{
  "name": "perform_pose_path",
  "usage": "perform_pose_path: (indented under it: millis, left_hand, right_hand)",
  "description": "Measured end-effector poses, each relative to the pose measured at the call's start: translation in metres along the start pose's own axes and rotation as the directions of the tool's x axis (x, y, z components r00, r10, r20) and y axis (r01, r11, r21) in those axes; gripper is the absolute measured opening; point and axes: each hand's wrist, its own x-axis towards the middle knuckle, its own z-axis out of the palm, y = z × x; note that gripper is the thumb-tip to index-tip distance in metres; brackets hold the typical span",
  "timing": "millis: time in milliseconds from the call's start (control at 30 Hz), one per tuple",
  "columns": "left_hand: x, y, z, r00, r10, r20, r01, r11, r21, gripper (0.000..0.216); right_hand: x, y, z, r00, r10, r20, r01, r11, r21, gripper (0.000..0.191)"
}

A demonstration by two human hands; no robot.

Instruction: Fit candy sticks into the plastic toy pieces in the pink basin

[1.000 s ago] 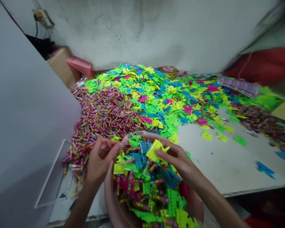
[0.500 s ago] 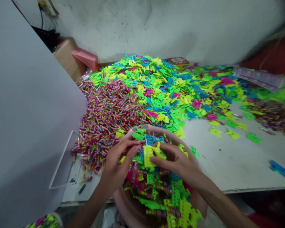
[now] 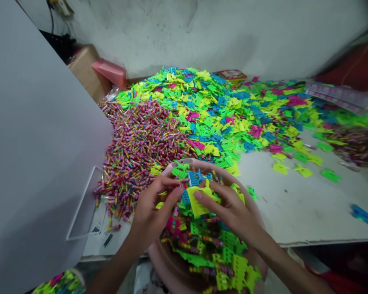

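My right hand grips a yellow plastic piece over a pink basin heaped with neon plastic pieces and small striped sticks. My left hand is beside it, its fingers pinched together at the yellow piece's left edge; what they hold is too small to make out. Both hands hover over the basin's heap.
A big pile of striped candy-like sticks lies on the white table beside a wider pile of green, yellow, blue and pink plastic pieces. A grey panel stands at the left. A cardboard box and a pink object sit at the back.
My left hand has come from the stick pile to the yellow piece held by my right hand. The yellow piece has tilted slightly. The view has shifted a little.
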Motion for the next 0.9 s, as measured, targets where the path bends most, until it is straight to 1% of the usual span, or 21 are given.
perform_pose_path:
  millis: [67, 133, 233, 367, 433, 500, 533, 633, 667, 700, 767, 833, 900]
  left_hand:
    - [0.0, -0.002, -0.002, 0.999, 0.035, 0.025, -0.036, 0.998, 0.051, 0.012]
    - [0.0, -0.005, -0.006, 0.994, 0.093, 0.048, -0.098, 0.988, 0.118, 0.011]
    - [0.001, -0.009, -0.012, 0.98, 0.166, 0.11, -0.184, 0.966, 0.184, 0.009]
    - [0.002, -0.009, -0.017, 0.968, 0.172, 0.18, -0.209, 0.956, 0.207, 0.011]
    - [0.001, -0.01, -0.018, 0.952, 0.236, 0.193, -0.282, 0.922, 0.264, 0.008]
    - [0.001, -0.011, -0.018, 0.926, 0.315, 0.207, -0.369, 0.872, 0.322, 0.004]
    - [0.0, -0.012, -0.018, 0.917, 0.332, 0.221, -0.391, 0.857, 0.337, 0.004]
    - [0.001, -0.014, -0.016, 0.919, 0.301, 0.254, -0.382, 0.839, 0.387, 0.008]
    - [0.001, -0.013, -0.014, 0.917, 0.301, 0.262, -0.391, 0.806, 0.445, 0.011]
    - [0.001, -0.012, -0.011, 0.908, 0.315, 0.276, -0.416, 0.744, 0.522, 0.014]
    - [0.0, -0.009, -0.004, 0.884, 0.355, 0.304, -0.462, 0.565, 0.683, 0.022]
    - [-0.003, -0.005, 0.002, 0.861, 0.395, 0.32, -0.475, 0.402, 0.783, 0.045]
    - [-0.005, -0.004, 0.006, 0.846, 0.425, 0.321, -0.471, 0.318, 0.823, 0.064]
  right_hand:
    - [0.0, 0.002, 0.001, 1.0, -0.006, -0.003, 0.006, 1.0, -0.012, 0.017]
    - [-0.002, 0.005, 0.004, 1.0, -0.01, -0.009, 0.01, 1.0, -0.027, 0.016]
    - [-0.006, 0.013, 0.009, 0.999, -0.034, -0.017, 0.032, 0.996, -0.084, 0.017]
    - [-0.011, 0.019, 0.015, 0.99, -0.139, -0.011, 0.133, 0.966, -0.222, 0.024]
    - [-0.011, 0.02, 0.016, 0.988, -0.151, -0.017, 0.141, 0.955, -0.261, 0.028]
    - [-0.009, 0.022, 0.017, 0.993, -0.115, -0.015, 0.108, 0.963, -0.246, 0.032]
    - [-0.008, 0.024, 0.017, 0.996, -0.09, -0.003, 0.087, 0.972, -0.219, 0.032]
    - [-0.005, 0.028, 0.019, 0.999, -0.041, 0.003, 0.041, 0.992, -0.122, 0.024]
    - [-0.005, 0.028, 0.02, 1.0, -0.026, -0.013, 0.025, 0.995, -0.098, 0.022]
    - [-0.004, 0.029, 0.021, 0.999, -0.013, -0.032, 0.01, 0.997, -0.077, 0.022]
    - [-0.003, 0.027, 0.023, 0.998, 0.005, -0.057, -0.006, 1.0, -0.022, 0.022]
    - [-0.002, 0.024, 0.024, 0.999, 0.021, -0.049, -0.017, 0.998, 0.065, 0.019]
    - [-0.002, 0.021, 0.025, 0.998, 0.049, -0.038, -0.044, 0.99, 0.135, 0.018]
